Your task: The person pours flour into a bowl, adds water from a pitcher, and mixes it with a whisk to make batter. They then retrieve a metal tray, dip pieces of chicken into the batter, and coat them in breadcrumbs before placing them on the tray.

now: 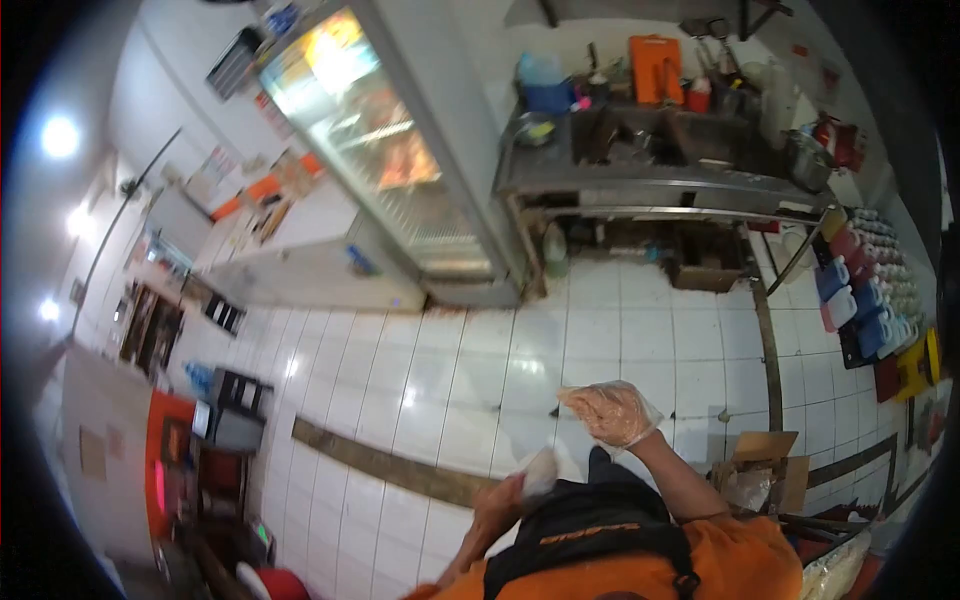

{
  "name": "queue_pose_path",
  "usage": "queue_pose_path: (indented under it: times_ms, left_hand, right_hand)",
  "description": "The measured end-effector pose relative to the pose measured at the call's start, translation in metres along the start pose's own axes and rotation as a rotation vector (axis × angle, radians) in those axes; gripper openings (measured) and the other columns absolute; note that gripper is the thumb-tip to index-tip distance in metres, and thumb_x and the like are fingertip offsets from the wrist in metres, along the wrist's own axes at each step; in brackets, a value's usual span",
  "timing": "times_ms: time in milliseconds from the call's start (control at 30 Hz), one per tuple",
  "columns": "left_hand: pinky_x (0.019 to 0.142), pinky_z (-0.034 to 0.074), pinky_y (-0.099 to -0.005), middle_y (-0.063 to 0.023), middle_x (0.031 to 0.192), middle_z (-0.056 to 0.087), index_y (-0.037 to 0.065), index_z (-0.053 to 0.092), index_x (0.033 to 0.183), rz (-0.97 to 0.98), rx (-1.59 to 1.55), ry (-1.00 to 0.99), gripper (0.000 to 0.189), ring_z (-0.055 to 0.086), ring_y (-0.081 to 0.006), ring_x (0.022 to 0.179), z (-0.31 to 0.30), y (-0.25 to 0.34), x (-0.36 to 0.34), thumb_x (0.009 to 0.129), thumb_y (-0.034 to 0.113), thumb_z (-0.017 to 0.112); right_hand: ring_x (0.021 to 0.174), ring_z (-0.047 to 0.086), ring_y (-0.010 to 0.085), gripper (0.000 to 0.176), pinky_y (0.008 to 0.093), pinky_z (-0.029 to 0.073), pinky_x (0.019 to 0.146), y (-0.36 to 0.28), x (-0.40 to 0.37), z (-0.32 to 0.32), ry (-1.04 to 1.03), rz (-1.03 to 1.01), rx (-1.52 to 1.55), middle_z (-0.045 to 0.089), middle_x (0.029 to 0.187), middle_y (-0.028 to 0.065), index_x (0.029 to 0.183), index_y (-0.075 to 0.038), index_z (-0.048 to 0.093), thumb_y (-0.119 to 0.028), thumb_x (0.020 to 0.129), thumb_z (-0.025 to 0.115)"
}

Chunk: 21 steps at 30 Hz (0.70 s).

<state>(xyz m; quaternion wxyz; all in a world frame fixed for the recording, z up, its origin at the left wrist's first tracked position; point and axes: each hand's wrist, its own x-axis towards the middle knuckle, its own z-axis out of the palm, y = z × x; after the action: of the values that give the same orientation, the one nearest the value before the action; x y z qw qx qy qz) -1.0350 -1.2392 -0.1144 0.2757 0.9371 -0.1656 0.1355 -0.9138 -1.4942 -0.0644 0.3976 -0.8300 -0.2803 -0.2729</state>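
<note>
My right hand (612,414) is raised in front of me inside a loose, clear plastic glove. Its fingers point left, loosely stretched and close together, and I see no object in them. Low in front of my black apron (590,515), my left hand (505,498) is closed around a small whitish thing (541,472), too blurred to name. Both hands are over the tiled floor, apart from each other.
Ahead stand a lit glass-door fridge (385,150) and a steel sink counter (650,175) with an orange cutting board (656,70). Egg trays (885,265) and plastic jugs (868,300) line the right. An open cardboard box (762,470) sits near my right side.
</note>
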Motion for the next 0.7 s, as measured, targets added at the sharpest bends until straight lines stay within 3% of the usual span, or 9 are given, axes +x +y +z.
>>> queue_pose_path:
  times_ms: [33, 100, 233, 300, 367, 400, 500, 533, 700]
  left_hand:
    - [0.048, 0.047, -0.0428, -0.0158, 0.064, 0.065, 0.004, 0.071, 0.086, -0.046, 0.140, -0.017, 0.035, 0.066, -0.0344, 0.056, 0.001, -0.010, 0.005, 0.099, 0.031, 0.053]
    - [0.053, 0.049, -0.0460, -0.0203, 0.070, 0.067, 0.002, 0.071, 0.092, -0.622, -0.121, 0.052, 0.042, 0.067, -0.0382, 0.061, 0.001, -0.029, 0.012, 0.101, 0.035, 0.048]
    - [0.063, 0.053, -0.0432, -0.0258, 0.082, 0.070, -0.004, 0.071, 0.103, -0.843, 0.127, 0.220, 0.044, 0.069, -0.0417, 0.076, 0.001, -0.045, 0.065, 0.104, 0.028, 0.040]
    - [0.057, 0.048, -0.0439, -0.0263, 0.076, 0.067, -0.007, 0.069, 0.096, -0.736, 0.230, 0.377, 0.047, 0.067, -0.0413, 0.068, 0.018, -0.065, 0.099, 0.104, 0.029, 0.041]
    - [0.055, 0.045, -0.0458, -0.0273, 0.075, 0.066, -0.010, 0.067, 0.093, -1.096, 0.146, 0.282, 0.048, 0.064, -0.0403, 0.064, 0.012, -0.068, 0.138, 0.104, 0.029, 0.041]
    - [0.055, 0.043, -0.0449, -0.0260, 0.070, 0.063, -0.011, 0.064, 0.089, -0.911, 0.196, 0.434, 0.049, 0.060, -0.0376, 0.059, 0.027, -0.087, 0.146, 0.105, 0.029, 0.041]
    - [0.055, 0.042, -0.0452, -0.0258, 0.066, 0.060, -0.011, 0.062, 0.084, -1.003, 0.149, 0.376, 0.050, 0.057, -0.0391, 0.059, 0.036, -0.099, 0.206, 0.105, 0.029, 0.041]
    - [0.055, 0.042, -0.0454, -0.0257, 0.066, 0.060, -0.011, 0.062, 0.083, -0.724, 0.369, 0.486, 0.052, 0.057, -0.0402, 0.059, 0.053, -0.113, 0.223, 0.105, 0.031, 0.040]
    - [0.054, 0.043, -0.0439, -0.0255, 0.066, 0.061, -0.009, 0.062, 0.083, -0.850, 0.259, 0.260, 0.049, 0.059, -0.0313, 0.057, 0.091, -0.116, 0.332, 0.105, 0.030, 0.040]
  right_hand:
    - [0.061, 0.065, 0.0287, 0.025, 0.0400, 0.052, 0.056, 0.023, 0.023, -0.006, 0.030, 0.009, -0.032, 0.069, 0.076, 0.0082, 0.108, -0.013, 0.068, -0.017, 0.083, 0.071]
    - [0.055, 0.062, 0.0293, 0.035, 0.0400, 0.051, 0.053, 0.063, 0.064, -0.014, -0.033, 0.125, 0.068, 0.067, 0.069, 0.0100, 0.121, -0.012, 0.066, -0.020, 0.087, 0.070]
    - [0.051, 0.062, 0.0287, 0.071, 0.0358, 0.053, 0.057, 0.154, 0.155, -0.039, -0.278, 0.413, 0.063, 0.067, 0.066, 0.0108, 0.148, -0.010, 0.040, -0.032, 0.087, 0.070]
    - [0.054, 0.063, 0.0276, 0.082, 0.0357, 0.054, 0.060, 0.218, 0.194, -0.041, -0.275, 0.458, 0.037, 0.069, 0.071, 0.0118, 0.152, -0.011, 0.029, -0.035, 0.085, 0.071]
    - [0.061, 0.066, 0.0259, 0.100, 0.0361, 0.056, 0.067, 0.264, 0.220, -0.049, -0.248, 0.542, 0.005, 0.072, 0.083, 0.0140, 0.157, -0.013, 0.011, -0.037, 0.082, 0.072]
    - [0.066, 0.068, 0.0252, 0.106, 0.0367, 0.056, 0.070, 0.286, 0.242, -0.062, -0.213, 0.554, -0.016, 0.073, 0.090, 0.0153, 0.158, -0.014, 0.003, -0.037, 0.081, 0.072]
    - [0.074, 0.069, 0.0227, 0.107, 0.0350, 0.055, 0.074, 0.340, 0.287, -0.103, -0.174, 0.698, -0.028, 0.070, 0.104, 0.0149, 0.158, -0.016, -0.002, -0.025, 0.081, 0.072]
    - [0.075, 0.068, 0.0219, 0.105, 0.0338, 0.054, 0.074, 0.366, 0.302, -0.117, -0.104, 0.676, -0.029, 0.068, 0.109, 0.0145, 0.157, -0.015, 0.001, -0.019, 0.079, 0.072]
    - [0.082, 0.063, 0.0161, 0.079, 0.0322, 0.053, 0.068, 0.550, 0.365, -0.162, 0.247, 0.584, -0.010, 0.062, 0.113, 0.0124, 0.144, -0.011, 0.031, 0.002, 0.076, 0.068]
